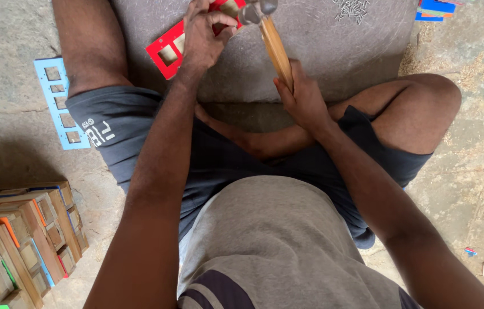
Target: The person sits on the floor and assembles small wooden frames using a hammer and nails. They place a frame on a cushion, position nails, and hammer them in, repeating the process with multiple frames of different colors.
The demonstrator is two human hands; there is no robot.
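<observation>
Stone slab (333, 51), hammer (273, 40) in right hand (305, 100) grip

Hammer (273, 40): handle of varnished wood, smooth with a slight sheen; head of grey metal, dully polished. Red panel (167, 51) at far centre: painted face, even and semi-gloss, cut-outs showing pale raw wood. Stone slab (322, 51) beneath: grey, matt, scored rough. Nails (352, 8), far right: bright metal. Blue panel (58, 103), left: matt paint. Stacked boxes (18, 240), near left: bare unfinished wood. Floor (471, 171): rough concrete, dusty.
</observation>
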